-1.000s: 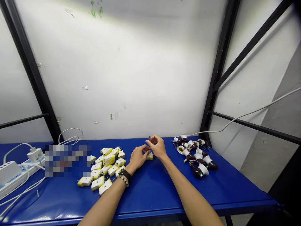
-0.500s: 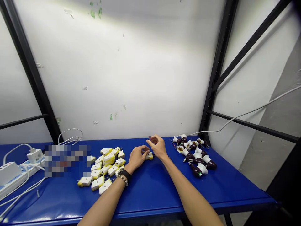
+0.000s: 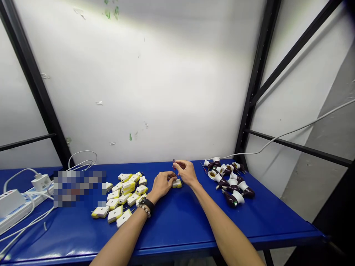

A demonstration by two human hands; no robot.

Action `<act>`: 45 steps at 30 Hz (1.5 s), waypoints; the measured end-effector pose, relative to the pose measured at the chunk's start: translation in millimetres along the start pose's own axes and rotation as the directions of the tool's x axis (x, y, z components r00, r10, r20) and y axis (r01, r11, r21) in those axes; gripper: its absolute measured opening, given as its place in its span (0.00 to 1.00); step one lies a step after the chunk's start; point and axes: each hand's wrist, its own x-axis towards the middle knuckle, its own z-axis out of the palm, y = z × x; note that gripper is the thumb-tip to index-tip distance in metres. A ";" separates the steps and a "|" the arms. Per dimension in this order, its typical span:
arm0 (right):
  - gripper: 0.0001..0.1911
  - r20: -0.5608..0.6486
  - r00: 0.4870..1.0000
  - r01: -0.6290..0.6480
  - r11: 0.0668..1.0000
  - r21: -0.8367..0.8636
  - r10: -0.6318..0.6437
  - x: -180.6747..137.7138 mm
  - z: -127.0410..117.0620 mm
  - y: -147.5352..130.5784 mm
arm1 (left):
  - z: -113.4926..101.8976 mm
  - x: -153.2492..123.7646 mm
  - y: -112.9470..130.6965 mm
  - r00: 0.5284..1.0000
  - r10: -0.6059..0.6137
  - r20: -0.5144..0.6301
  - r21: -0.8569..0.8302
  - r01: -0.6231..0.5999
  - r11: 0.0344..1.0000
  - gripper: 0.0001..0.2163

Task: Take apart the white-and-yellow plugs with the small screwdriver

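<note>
Head cam, only view.

Right hand (image 3: pixel 186 173): narrow pinch, thumb and fingertips (image 3: pixel 177 165) on a small dark rod (image 3: pixel 174 165) with a reddish shaft, held near upright, just above the plug. Tip detail too small to tell. Pinch looks chosen for fine control.

Left hand (image 3: pixel 163 185): fingers curled low against a white-and-yellow plug (image 3: pixel 176 184) lying on the table, apparently steadying it. Can't tell if it's a firm grip. Wristwatch (image 3: pixel 146 204) and beaded bracelet (image 3: pixel 143 211) on that wrist.

Plug sits centre, between the two piles, so both hands can work over it.

Left of the hands: loose pile of white-and-yellow plugs (image 3: pixel 128 194). Right: heap of maroon-and-white lamp holders (image 3: pixel 230 183), a white cable (image 3: pixel 305 127) running off one toward the right. Both in easy reach, likely why they're there.

Far left: white power strip (image 3: pixel 16 205) with cords, next to a pixelated patch (image 3: pixel 79 188). All on a blue steel table (image 3: pixel 177 229) inside a black steel rack (image 3: pixel 256 92).
</note>
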 end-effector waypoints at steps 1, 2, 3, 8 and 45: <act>0.12 -0.002 1.000 0.004 1.000 -0.005 -0.004 0.1 -0.7 0.0 | -0.5 0.0 0.1 1.000 0.001 0.004 0.006 -0.001 1.000 0.07; 0.11 -0.010 1.000 0.006 1.000 -0.011 -0.006 0.2 -1.4 0.1 | -1.0 -0.1 0.2 1.000 0.003 0.008 0.012 -0.003 1.000 0.07; 0.11 -0.023 1.000 0.006 1.000 -0.016 -0.007 0.2 -2.0 0.5 | -1.2 -0.1 0.3 1.000 0.004 0.012 0.018 -0.004 1.000 0.08; 0.14 -0.040 0.999 0.000 1.000 -0.020 -0.001 -0.2 -3.4 4.2 | -2.2 0.1 1.1 0.999 0.017 0.034 0.055 -0.018 0.998 0.08; 0.27 -0.133 0.987 -0.112 0.978 -0.175 0.089 7.7 -18.4 5.0 | 1.5 -7.0 0.9 0.976 0.162 0.143 0.149 -0.183 0.972 0.15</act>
